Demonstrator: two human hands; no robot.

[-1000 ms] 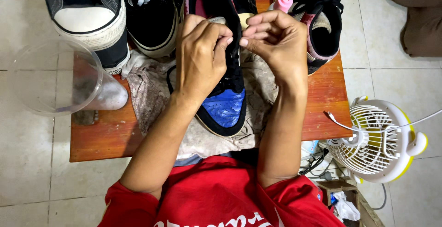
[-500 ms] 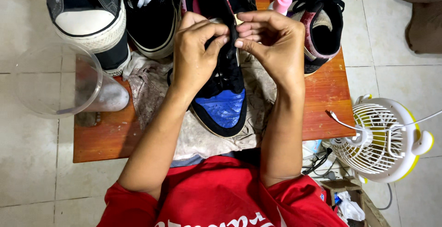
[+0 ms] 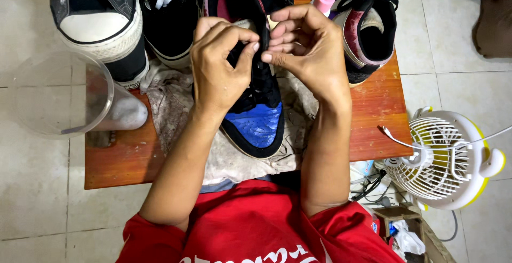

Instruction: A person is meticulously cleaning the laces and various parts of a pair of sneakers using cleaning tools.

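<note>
Head view: the left hand (image 3: 218, 68) and right hand (image 3: 309, 47) meet over the blue-toed black shoe (image 3: 250, 98), which lies on a stained cloth (image 3: 176, 114) on the red wooden table (image 3: 378, 114). Both hands have fingers pinched together at the shoe's lace area; what they grip is too small to tell. A black-and-white sneaker (image 3: 101, 23) stands at the table's far left corner, beside a clear plastic bowl (image 3: 56, 92). A small white fan (image 3: 445, 159) sits on the floor to the right.
</note>
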